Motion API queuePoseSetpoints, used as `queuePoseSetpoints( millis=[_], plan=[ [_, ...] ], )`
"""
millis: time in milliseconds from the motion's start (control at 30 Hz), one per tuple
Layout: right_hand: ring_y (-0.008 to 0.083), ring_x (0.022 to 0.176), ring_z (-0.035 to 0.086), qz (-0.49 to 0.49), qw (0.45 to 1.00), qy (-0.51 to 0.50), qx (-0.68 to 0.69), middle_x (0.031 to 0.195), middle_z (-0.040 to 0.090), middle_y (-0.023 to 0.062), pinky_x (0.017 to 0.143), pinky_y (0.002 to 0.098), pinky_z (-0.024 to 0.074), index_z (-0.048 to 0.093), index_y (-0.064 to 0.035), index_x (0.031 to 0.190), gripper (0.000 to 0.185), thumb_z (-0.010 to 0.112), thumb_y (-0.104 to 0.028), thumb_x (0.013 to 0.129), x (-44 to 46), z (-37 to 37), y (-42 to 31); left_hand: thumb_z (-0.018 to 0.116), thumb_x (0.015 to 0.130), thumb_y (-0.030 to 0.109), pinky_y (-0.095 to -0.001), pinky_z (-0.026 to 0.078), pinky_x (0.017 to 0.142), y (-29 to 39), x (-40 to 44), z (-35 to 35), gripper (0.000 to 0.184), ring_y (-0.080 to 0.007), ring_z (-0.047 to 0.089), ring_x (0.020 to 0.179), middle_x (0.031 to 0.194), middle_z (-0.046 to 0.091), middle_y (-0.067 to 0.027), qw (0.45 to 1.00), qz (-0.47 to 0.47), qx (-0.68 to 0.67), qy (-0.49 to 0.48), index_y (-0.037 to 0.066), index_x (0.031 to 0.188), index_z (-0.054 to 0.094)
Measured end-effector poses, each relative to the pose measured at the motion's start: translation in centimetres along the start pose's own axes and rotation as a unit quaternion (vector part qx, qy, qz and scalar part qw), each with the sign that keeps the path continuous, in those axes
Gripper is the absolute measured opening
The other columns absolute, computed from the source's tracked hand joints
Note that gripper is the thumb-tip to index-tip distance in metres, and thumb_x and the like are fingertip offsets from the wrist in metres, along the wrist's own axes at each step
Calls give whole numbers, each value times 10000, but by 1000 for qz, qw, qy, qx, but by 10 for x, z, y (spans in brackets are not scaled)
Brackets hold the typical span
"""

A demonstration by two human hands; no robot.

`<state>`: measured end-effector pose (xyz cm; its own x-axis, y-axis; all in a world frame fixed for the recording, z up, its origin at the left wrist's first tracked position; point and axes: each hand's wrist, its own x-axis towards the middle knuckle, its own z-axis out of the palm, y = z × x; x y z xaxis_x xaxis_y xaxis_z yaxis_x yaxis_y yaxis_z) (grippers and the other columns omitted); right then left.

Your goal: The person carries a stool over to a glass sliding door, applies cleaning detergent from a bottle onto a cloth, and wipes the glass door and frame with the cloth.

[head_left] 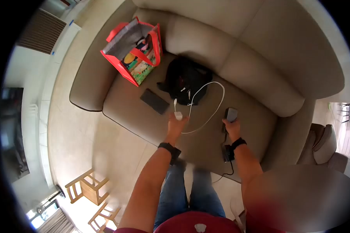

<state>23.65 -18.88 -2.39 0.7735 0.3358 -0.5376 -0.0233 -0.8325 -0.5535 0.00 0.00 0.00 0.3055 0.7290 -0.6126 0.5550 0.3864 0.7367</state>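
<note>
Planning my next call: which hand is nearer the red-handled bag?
Left. The left hand is below and right of the bag in view; the right hand is much farther right.

a maroon shirt (pixel 175 227) is showing at six o'clock, carrying a small pale emblem (pixel 200 228). blue jeans (pixel 172 198) are appearing at its twelve o'clock. one black band (pixel 167 146) is circling the left wrist (pixel 172 138) near six o'clock; another black band (pixel 238 142) is circling the right wrist (pixel 235 136) at four o'clock.
</note>
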Motion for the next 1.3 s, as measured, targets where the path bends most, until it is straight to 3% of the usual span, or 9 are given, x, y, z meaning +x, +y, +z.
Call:
queuePoseSetpoints(
  millis=[267,467,733,933,1133,1167,1233,1267,1300],
  plan=[
    [406,1106,552,52,995,47,-64,1189,553,297,907,414,475,389,111,1295,896,771,-406,672,10,55,-47,738,705,214,-478,443,904,39,85,-3,759,-429,509,1105,1195,487,-272,978,154,138,30,18,1325,345],
    [402,1257,407,-5,1000,25,13,1390,345,272,1006,452,405,277,39,1398,861,735,-323,764,-4,53,-20,736,712,208,-497,405,972,42,116,0,815,-439,456,1161,1231,454,-260,963,46,256,71,59,1375,285],
    [350,1278,407,25,999,8,45,1398,375,223,995,411,412,352,23,1379,738,720,-222,788,-102,-5,90,755,718,304,-477,342,1044,25,95,-3,995,-460,330,1262,1438,223,-305,955,68,285,44,-7,1453,161],
    [244,986,605,235,972,18,16,1086,621,166,781,375,508,542,3,1200,529,740,-220,763,-257,-88,168,728,746,297,-441,271,1098,-15,32,-35,818,-381,330,1315,1407,357,-236,959,179,220,2,-27,1387,336],
    [194,790,644,347,924,23,159,950,651,125,598,352,578,599,-21,1116,366,704,-177,802,-393,-120,286,680,769,231,-381,468,856,-66,-19,-67,283,-295,607,910,911,641,-138,967,165,161,-111,1,924,622],
    [195,755,648,358,915,40,180,944,658,134,586,337,565,608,-7,1095,369,712,-184,788,-413,-126,290,637,780,218,-358,471,753,-103,3,-78,173,-275,600,820,809,618,-137,916,169,335,-142,48,802,613],
    [197,683,654,377,894,78,227,933,674,153,563,306,540,625,21,1051,380,729,-199,759,-448,-130,305,608,791,202,-318,441,584,-116,-15,-84,147,-200,555,659,695,548,-78,687,486,517,-157,87,704,577],
    [211,692,661,373,882,93,272,944,677,153,572,317,546,631,6,1057,383,727,-217,760,-462,-132,320,614,798,208,-322,463,523,-90,-52,-72,146,-159,557,628,708,563,-42,897,161,327,-251,81,731,595],
    [215,699,663,369,885,90,271,948,678,152,574,320,548,632,0,1061,389,729,-225,759,-476,-130,336,631,804,218,-308,495,494,-88,-77,-58,137,-146,571,632,745,592,-24,940,80,254,-212,81,805,627]
  ],
)
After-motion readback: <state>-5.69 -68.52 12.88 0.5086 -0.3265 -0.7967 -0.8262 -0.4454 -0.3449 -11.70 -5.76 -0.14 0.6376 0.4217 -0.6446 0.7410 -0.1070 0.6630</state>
